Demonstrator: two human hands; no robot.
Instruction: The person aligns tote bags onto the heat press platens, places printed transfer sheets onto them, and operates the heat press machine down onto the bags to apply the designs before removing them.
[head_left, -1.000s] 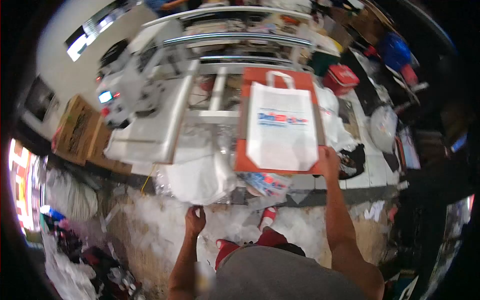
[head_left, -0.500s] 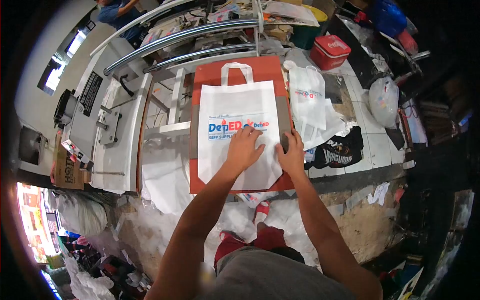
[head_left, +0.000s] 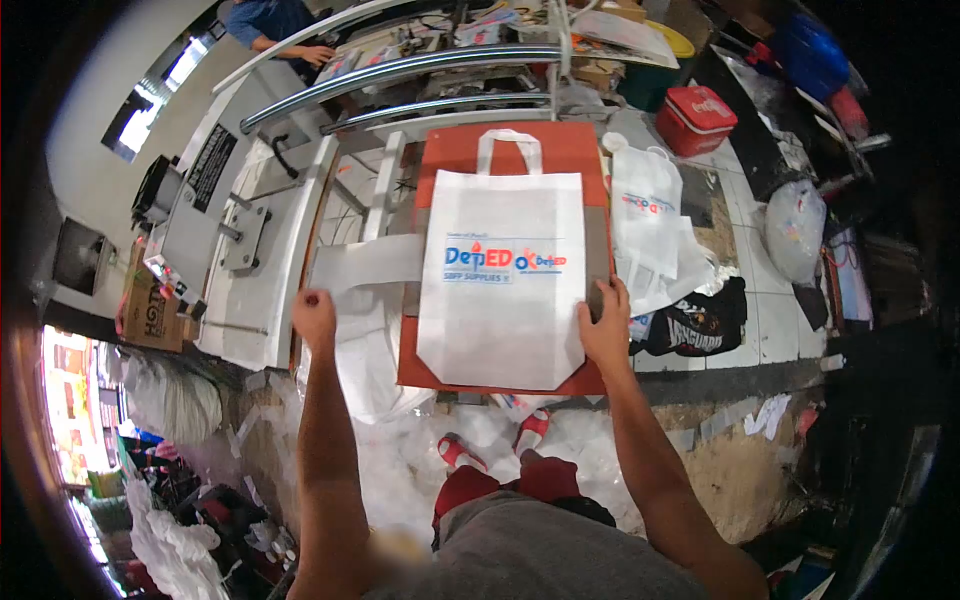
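A white tote bag (head_left: 500, 335) with two handles and blue and red DepED print lies flat on a red board (head_left: 450, 150). To its left, my left hand (head_left: 316, 320) is closed on a corner of a whitish film sheet (head_left: 368, 262), which stretches back toward the bag's left edge. Whether the sheet still touches the bag I cannot tell. My right hand (head_left: 605, 325) lies at the bag's right edge, thumb and fingers apart, by the grey strip (head_left: 597, 260) that shows from under the bag.
White printed bags (head_left: 645, 210) and a black printed bag (head_left: 705, 320) lie to the right. A red cooler box (head_left: 697, 120) stands behind them. At left is a white machine frame (head_left: 290, 240) with metal bars (head_left: 400, 85) across the back. Another person (head_left: 265, 25) is at the far left.
My left hand has moved from over the print to the left, drawing the film sheet with it. The print now shows uncovered. My right hand stays at the bag's right edge.
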